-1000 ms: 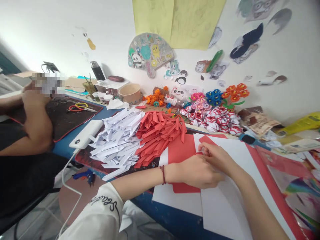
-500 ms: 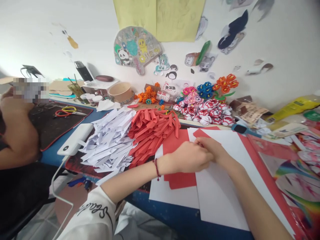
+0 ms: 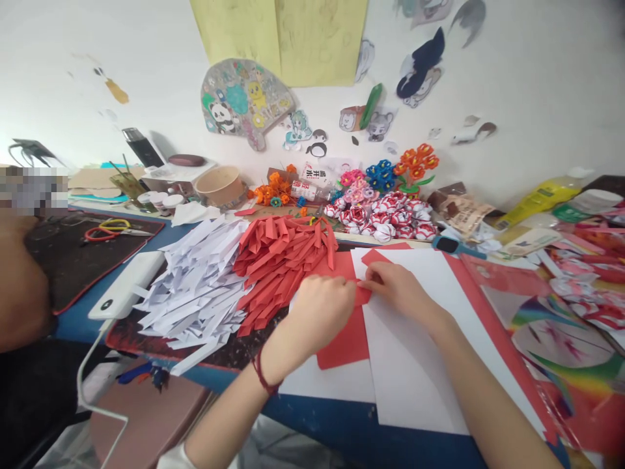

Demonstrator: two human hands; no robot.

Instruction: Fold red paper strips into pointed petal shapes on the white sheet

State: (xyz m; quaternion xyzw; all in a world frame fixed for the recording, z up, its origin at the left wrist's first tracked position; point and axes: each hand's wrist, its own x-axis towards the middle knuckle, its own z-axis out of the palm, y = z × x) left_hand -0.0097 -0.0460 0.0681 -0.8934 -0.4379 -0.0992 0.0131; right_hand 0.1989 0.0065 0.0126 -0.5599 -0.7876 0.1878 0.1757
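Fingers curled, my left hand (image 3: 322,312) grips one end of a small red paper strip (image 3: 362,295). My right hand (image 3: 398,290) pinches the strip's other end between thumb and fingertips. Most of the strip is hidden by the fingers. Beneath the hands lie red paper (image 3: 344,345) and white paper sheets (image 3: 415,371). A small red paper piece (image 3: 375,256) shows just behind my right fingers. To the left of my left hand are a pile of folded red paper strips (image 3: 288,260) and a pile of folded white paper strips (image 3: 195,280).
A white power bank (image 3: 127,286) with a cable lies left of the piles. Scissors (image 3: 114,229) rest on a dark mat near another person's arm (image 3: 22,280). Paper flowers (image 3: 390,215), a round tub (image 3: 219,185) and a yellow bottle (image 3: 541,198) line the wall side.
My hands have drawn apart, the left one moving left and turning knuckles up. The red strip now shows between them. The whole view has shifted slightly right.
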